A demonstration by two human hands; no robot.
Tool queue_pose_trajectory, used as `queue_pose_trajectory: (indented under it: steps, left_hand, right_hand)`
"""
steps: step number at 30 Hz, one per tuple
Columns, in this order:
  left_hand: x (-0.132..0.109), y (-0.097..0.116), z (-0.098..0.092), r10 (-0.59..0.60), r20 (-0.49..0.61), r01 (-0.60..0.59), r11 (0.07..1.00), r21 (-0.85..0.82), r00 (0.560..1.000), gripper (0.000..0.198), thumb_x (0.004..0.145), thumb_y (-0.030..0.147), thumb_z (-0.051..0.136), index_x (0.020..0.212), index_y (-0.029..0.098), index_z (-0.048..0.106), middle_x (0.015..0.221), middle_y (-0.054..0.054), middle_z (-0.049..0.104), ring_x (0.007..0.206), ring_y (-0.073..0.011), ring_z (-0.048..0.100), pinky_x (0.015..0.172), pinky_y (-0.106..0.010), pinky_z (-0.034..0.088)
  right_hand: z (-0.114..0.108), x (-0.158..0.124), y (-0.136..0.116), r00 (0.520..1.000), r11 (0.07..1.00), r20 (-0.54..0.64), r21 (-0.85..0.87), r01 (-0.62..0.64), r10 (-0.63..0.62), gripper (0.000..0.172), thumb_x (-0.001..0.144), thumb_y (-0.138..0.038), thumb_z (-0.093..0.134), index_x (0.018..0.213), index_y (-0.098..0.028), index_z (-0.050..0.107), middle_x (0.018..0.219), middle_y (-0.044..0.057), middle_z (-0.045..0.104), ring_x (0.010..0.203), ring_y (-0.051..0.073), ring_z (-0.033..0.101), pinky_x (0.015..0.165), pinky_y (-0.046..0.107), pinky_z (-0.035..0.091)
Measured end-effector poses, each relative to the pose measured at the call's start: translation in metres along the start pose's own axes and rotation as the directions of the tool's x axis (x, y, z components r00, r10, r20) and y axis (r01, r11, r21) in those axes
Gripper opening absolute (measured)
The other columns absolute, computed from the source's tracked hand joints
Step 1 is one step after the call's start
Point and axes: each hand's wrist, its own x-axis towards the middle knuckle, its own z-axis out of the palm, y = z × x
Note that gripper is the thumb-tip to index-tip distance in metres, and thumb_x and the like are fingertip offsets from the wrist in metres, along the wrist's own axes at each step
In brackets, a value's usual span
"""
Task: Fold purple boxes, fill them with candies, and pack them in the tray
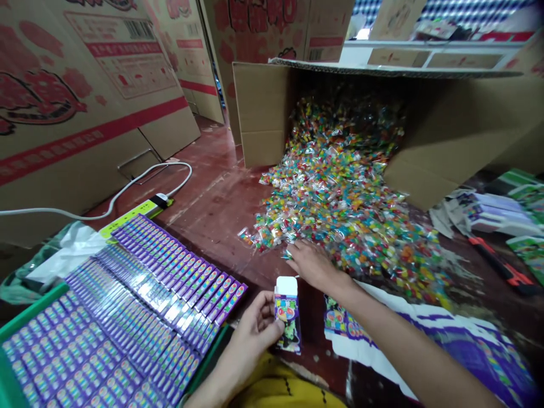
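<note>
Bare floor (212, 209) lies open between purple boxes (140, 294) and candy pile (340, 204).

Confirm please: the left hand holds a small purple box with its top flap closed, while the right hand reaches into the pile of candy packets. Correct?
Not quite. The head view shows the small purple box in the left hand with its top flap open. The right hand does reach into the pile of candy packets.

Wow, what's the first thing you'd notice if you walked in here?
Most likely the huge heap of colourful little candy packets spilling out of a tipped cardboard box across the red floor in the middle. Next, at lower left, neat rows of purple boxes packed in a green tray. In front, the left hand holds one small open box upright, while the right hand reaches into the candy.
</note>
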Motion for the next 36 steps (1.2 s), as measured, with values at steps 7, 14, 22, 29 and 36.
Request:
queue_pose_trajectory:
  steps: [7, 14, 22, 29, 36]
  left_hand:
    - [0.002, -0.002, 0.003, 0.037, -0.075, -0.03, 0.994, 0.101, 0.996, 0.023, 0.088, 0.034, 0.067, 0.099, 0.017, 0.056, 0.09, -0.002, 0.06, 0.079, -0.0124, 0.054, 0.072, -0.023, 0.041]
    - [0.003, -0.006, 0.002, 0.058, -0.059, -0.049, 0.99, 0.133, 0.997, 0.023, 0.088, 0.034, 0.067, 0.1, 0.017, 0.056, 0.091, -0.003, 0.061, 0.082, -0.0138, 0.056, 0.073, -0.024, 0.043]
    - [0.008, -0.006, 0.01, 0.094, -0.052, -0.076, 0.958, 0.276, 0.994, 0.025, 0.09, 0.032, 0.065, 0.11, 0.018, 0.06, 0.096, -0.005, 0.066, 0.078, -0.0159, 0.061, 0.07, -0.025, 0.047]
    - [0.009, 0.002, 0.019, 0.143, -0.051, -0.125, 0.959, 0.256, 0.988, 0.019, 0.09, 0.028, 0.064, 0.107, 0.019, 0.061, 0.099, -0.006, 0.069, 0.091, -0.0202, 0.064, 0.082, -0.03, 0.051]
    - [0.014, 0.006, 0.029, 0.191, -0.088, -0.166, 0.958, 0.232, 0.978, 0.015, 0.09, 0.027, 0.064, 0.102, 0.019, 0.059, 0.101, -0.006, 0.068, 0.091, -0.019, 0.064, 0.08, -0.028, 0.051]
  right_hand:
    - [-0.003, -0.002, 0.02, 0.997, 0.977, -0.019, 0.199, -0.074, 0.08, 0.023, 0.076, -0.012, 0.069, 0.098, -0.019, 0.067, 0.096, 0.006, 0.066, 0.088, 0.021, 0.063, 0.081, 0.032, 0.046]
    - [-0.027, -0.017, 0.036, 0.983, 0.777, 0.058, 0.604, -0.175, 0.176, 0.03, 0.087, -0.046, 0.062, 0.087, -0.016, 0.064, 0.061, -0.002, 0.064, 0.051, 0.012, 0.06, 0.049, 0.023, 0.047]
    - [-0.05, -0.046, 0.013, 0.978, 0.541, 0.115, 0.819, -0.194, 0.176, 0.026, 0.085, -0.037, 0.068, 0.098, -0.016, 0.061, 0.072, 0.002, 0.072, 0.061, 0.014, 0.069, 0.057, 0.025, 0.054]
    - [-0.048, -0.055, -0.011, 0.981, 0.797, -0.13, 0.603, -0.036, 0.143, 0.013, 0.086, -0.026, 0.067, 0.074, -0.021, 0.068, 0.075, 0.0, 0.067, 0.07, 0.016, 0.065, 0.065, 0.028, 0.049]
    - [-0.036, -0.062, -0.028, 0.902, 0.832, -0.398, 0.548, 0.087, 0.167, 0.017, 0.089, -0.021, 0.064, 0.073, -0.021, 0.062, 0.101, 0.005, 0.066, 0.096, 0.02, 0.063, 0.082, 0.032, 0.049]
